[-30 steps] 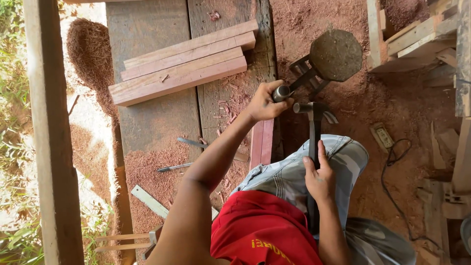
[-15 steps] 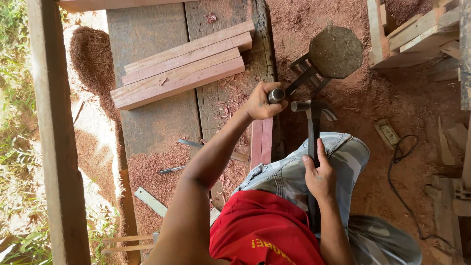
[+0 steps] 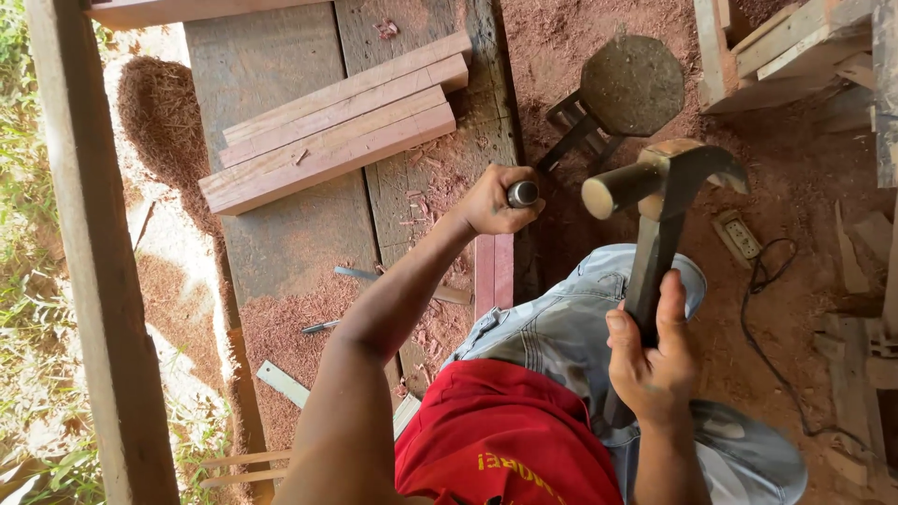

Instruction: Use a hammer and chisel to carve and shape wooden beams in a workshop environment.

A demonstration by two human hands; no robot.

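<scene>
Left hand (image 3: pixel 496 199) fist-wrapped round a chisel (image 3: pixel 522 194), fingers pressed tight on the shaft; only its round metal butt end shows, facing up. Chisel stands over the reddish plank (image 3: pixel 494 271) running toward 6 o'clock from the fist, tip hidden. Right hand (image 3: pixel 652 360) grips the dark handle of a claw hammer (image 3: pixel 655 187), fingers curled closed round it, thumb on top. Hammer head raised, round face pointing 9 o'clock, just beside the chisel butt, not touching. Stack of wooden boards (image 3: pixel 337 131) on the plank floor at 10 o'clock from the left hand. Octagonal stool (image 3: pixel 631 82) at 12 o'clock above the hammer. Red sawdust all around. Power strip (image 3: pixel 737 234) with cable at 3 o'clock of the hammer.
</scene>
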